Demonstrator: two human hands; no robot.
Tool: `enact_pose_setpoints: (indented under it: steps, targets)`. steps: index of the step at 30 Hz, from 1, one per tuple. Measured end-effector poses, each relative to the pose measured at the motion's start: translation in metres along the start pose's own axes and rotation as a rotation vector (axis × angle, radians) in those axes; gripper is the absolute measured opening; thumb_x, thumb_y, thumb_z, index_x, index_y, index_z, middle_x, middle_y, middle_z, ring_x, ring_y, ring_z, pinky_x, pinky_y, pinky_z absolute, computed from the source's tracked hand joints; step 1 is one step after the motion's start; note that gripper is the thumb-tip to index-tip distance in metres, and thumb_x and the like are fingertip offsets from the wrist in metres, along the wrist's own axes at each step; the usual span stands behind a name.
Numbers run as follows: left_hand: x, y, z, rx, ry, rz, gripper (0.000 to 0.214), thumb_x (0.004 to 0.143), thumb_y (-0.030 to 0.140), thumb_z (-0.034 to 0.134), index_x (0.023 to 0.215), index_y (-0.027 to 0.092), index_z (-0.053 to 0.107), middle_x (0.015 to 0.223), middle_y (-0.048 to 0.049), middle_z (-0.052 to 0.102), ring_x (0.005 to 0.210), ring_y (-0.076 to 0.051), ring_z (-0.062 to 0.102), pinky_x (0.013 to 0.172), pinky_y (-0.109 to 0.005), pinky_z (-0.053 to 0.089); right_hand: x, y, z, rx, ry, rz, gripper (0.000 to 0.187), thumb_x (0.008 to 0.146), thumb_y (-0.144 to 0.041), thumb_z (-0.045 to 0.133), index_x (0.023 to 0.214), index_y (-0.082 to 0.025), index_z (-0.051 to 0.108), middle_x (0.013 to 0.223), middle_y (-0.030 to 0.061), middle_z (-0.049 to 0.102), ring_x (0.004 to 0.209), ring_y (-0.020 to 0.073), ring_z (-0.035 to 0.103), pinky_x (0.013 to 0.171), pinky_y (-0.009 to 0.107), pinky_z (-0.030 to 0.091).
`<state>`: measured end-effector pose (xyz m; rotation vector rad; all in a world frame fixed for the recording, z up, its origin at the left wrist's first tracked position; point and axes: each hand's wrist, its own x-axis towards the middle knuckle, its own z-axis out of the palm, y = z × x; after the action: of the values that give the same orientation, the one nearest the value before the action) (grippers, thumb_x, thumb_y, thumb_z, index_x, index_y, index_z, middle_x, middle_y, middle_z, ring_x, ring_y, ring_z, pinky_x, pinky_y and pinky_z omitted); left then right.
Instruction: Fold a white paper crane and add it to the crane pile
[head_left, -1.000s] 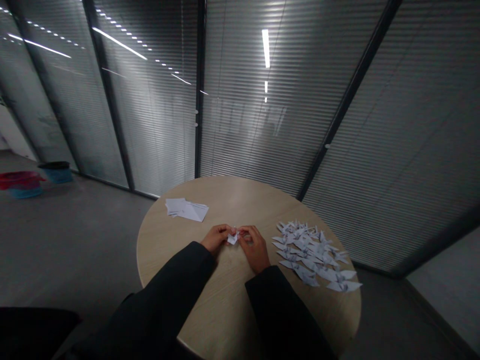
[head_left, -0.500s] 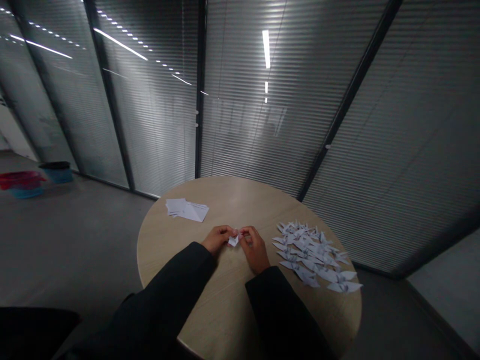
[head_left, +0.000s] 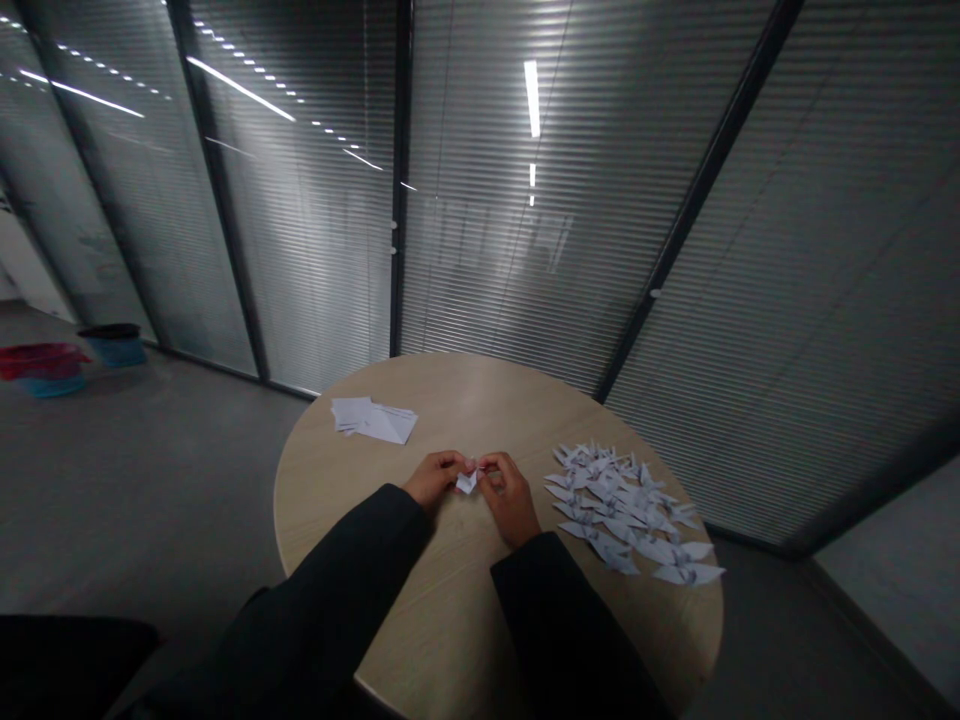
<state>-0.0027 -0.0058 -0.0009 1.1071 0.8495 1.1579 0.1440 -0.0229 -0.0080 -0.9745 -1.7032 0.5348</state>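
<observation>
While the person's left hand (head_left: 433, 478) and right hand (head_left: 510, 497) meet over the near part of a round wooden desk (head_left: 457, 610), a small folded piece of white paper (head_left: 466, 482) sits pinched between them. Each hand's grip is almost closed, with the fingers curled in and holding opposite sides of the paper. Much of the paper is hidden by the fingers, so its exact shape is hard to make out, and it is unclear whether it touches the desk. Dark sleeves (head_left: 352, 560) cover both forearms, which rest toward the desk's near edge.

Just to the right of the right hand lies a loose pile of folded white paper birds (head_left: 619, 510), overlapping one another in a wide patch. Beyond the hands and to the left, a small stack of white paper sheets (head_left: 373, 420) lies flat, with its top sheets fanned slightly out of line. Behind the desk stand glass walls with closed slatted blinds (head_left: 570, 250). Farther left on the gray floor (head_left: 150, 480) are a red tub (head_left: 41, 360) and a blue bin (head_left: 116, 348).
</observation>
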Motion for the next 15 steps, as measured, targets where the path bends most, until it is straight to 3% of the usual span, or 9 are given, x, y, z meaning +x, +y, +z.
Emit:
enact_pose_setpoints:
  steps: [6, 15]
  targets:
    - [0.0026, -0.0052, -0.0031, 0.014, 0.004, 0.022, 0.032, 0.050, 0.038, 0.079, 0.060, 0.012, 0.063, 0.054, 0.0005, 0.057, 0.047, -0.008, 0.046, 0.049, -0.022, 0.031, -0.0013, 0.0033, -0.0008, 0.018, -0.039, 0.014, 0.015, 0.088, -0.031, 0.045, 0.092, -0.021, 0.055, 0.090, 0.0054, 0.062, 0.085, 0.0178, 0.061, 0.070, 0.029, 0.053]
    - [0.0028, -0.0042, -0.0032, 0.007, -0.022, 0.019, 0.031, 0.049, 0.037, 0.079, 0.059, 0.013, 0.062, 0.050, 0.0020, 0.055, 0.044, -0.007, 0.045, 0.047, -0.022, 0.031, 0.0013, 0.0002, -0.0011, -0.027, 0.009, 0.010, 0.011, 0.082, -0.029, 0.050, 0.085, -0.020, 0.055, 0.086, 0.0047, 0.061, 0.081, 0.0181, 0.061, 0.066, 0.029, 0.053]
